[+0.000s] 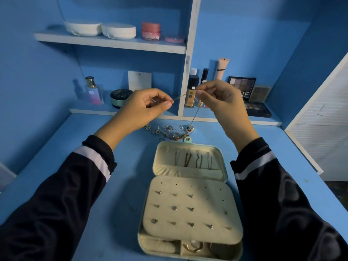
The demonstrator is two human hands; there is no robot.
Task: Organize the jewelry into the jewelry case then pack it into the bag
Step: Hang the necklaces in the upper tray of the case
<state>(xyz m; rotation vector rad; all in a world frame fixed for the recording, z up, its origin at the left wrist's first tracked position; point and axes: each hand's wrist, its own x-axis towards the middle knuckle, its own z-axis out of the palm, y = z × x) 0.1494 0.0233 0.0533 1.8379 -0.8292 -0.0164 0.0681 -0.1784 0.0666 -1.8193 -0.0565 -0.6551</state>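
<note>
Above the blue desk [79,166], left hand [145,108] and right hand [224,102] fingers pinch a chain [181,96].

I have the jewelry case [140,240] open on the desk [75,166] in front of me. Its lid [190,175] lies behind the base, and the earring panel [192,204] rests over the base. Necklaces [188,160] lie in the lid. The loose jewelry pile [169,131] sits just behind it. Above the pile, my left hand [145,108] and right hand [224,102] pinch a chain [183,95] between them. On the low shelf [90,110] behind, the perfume bottle [93,93] stands left, the foundation bottle [190,97] centre and the eyeshadow palette [242,85] right.
</note>
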